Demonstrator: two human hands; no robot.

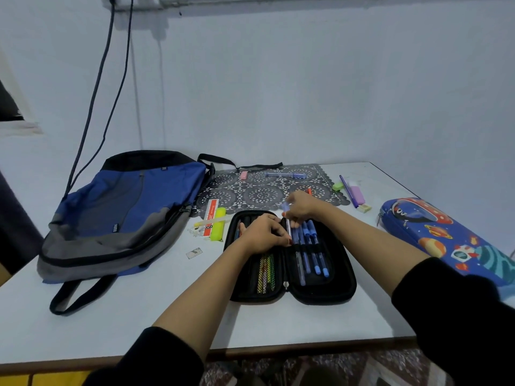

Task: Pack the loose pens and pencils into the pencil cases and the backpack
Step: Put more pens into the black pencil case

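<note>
Centre frame: right hand (302,206) pinches pen (288,228), left hand (262,235), fingers curled, grips case (320,291) at strap (309,247) — feed pen straight under

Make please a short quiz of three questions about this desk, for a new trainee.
1. True or false: the black case lies open on the table.
2. Where is the backpack, seen from the person? A. left of the black case. B. right of it. C. on top of it.
3. Fill the gap: the right hand holds a ____ over the black case.

Key: 1. True. 2. A. 3. pen.
</note>
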